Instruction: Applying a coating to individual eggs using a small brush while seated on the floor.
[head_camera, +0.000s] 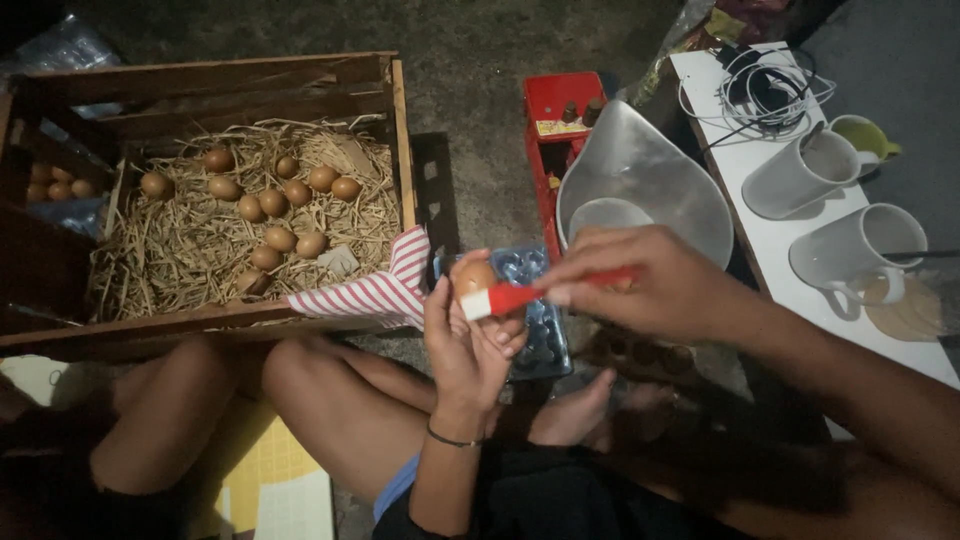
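My left hand (468, 345) holds a brown egg (474, 275) upright at its fingertips. A red-handled brush with a white head (505, 299) is gripped in my right hand (648, 282), and its white head touches the lower side of the egg. Both hands hover above a blue plastic egg tray (540, 335) lying on the ground. A red and white striped cloth (380, 290) hangs over the near edge of a wooden crate (402, 140). The crate is lined with straw and holds several brown eggs (270, 205).
A metal weighing scale with a big steel pan (680, 190) on a red base (560, 100) stands past my hands. At the right, a white board (780, 240) carries two white jugs (800, 175), a green cup (866, 135) and coiled cables (765, 85). My bare legs are folded below.
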